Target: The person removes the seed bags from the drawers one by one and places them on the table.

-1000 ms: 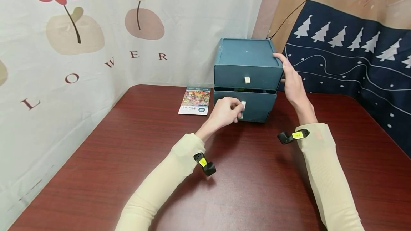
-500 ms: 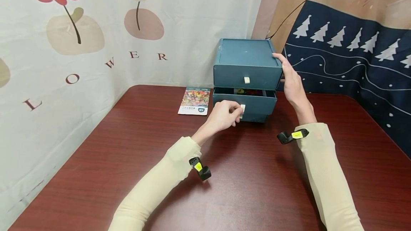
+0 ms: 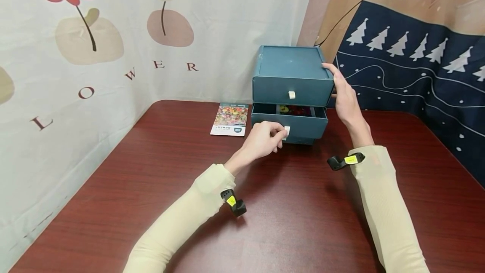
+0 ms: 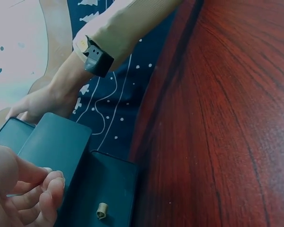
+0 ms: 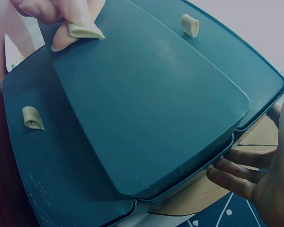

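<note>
A blue-green drawer cabinet (image 3: 289,62) stands at the back of the table. Its middle drawer (image 3: 308,126) is partly pulled out, and a colourful printed item (image 3: 295,111) shows inside. My left hand (image 3: 262,139) pinches the pale pull tab (image 5: 86,31) on that drawer's front between thumb and fingers. My right hand (image 3: 346,100) rests against the cabinet's right side, one fingertip on the top edge. In the right wrist view, its fingers (image 5: 239,177) touch the side near the drawer gaps. The top drawer (image 3: 270,89) and the bottom drawer (image 4: 114,184) are closed, each with its own tab.
A flower-printed packet (image 3: 229,119) lies flat on the table just left of the cabinet. Behind stand a white printed curtain (image 3: 227,33) and a dark blue cloth (image 3: 398,70) with trees. The reddish-brown tabletop (image 3: 295,214) stretches in front.
The middle drawer has slid out towards me, uncovering the printed item inside. My left hand has drawn back slightly with the tab. The right hand stays at the cabinet's side.
</note>
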Demonstrator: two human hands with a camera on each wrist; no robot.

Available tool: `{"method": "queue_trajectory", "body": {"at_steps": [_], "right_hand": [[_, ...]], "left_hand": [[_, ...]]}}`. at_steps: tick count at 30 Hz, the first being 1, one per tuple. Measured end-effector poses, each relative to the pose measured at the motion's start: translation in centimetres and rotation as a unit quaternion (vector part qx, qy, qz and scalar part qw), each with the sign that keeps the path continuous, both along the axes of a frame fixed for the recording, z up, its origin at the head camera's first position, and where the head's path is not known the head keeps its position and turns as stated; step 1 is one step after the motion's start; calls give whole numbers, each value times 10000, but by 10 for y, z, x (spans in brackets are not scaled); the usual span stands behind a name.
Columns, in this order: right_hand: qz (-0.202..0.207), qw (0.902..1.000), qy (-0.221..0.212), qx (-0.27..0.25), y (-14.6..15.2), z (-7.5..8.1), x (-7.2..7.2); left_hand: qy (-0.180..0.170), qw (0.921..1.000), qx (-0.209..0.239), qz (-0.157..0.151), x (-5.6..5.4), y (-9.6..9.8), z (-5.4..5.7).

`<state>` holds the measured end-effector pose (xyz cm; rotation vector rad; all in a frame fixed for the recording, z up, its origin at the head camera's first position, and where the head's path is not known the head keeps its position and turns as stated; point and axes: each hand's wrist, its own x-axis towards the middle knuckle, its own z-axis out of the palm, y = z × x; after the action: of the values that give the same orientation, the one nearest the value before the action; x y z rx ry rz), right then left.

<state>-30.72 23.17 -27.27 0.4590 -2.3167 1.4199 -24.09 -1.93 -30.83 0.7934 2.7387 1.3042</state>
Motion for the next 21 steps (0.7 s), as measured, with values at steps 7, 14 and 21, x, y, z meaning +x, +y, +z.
{"method": "queue_trajectory", "body": {"at_steps": [7,14,21], "right_hand": [[18,10000,-15,-29,0,0,1],[44,10000,-21,-45,-1,0,1],[19,10000,-16,-39,-1,0,1]], "left_hand": [[13,10000,-32,-26,5,-1,0],[-48,10000,-2,0,9,-2,0],[-11,10000,39,-56,12,-3,-1]]}}
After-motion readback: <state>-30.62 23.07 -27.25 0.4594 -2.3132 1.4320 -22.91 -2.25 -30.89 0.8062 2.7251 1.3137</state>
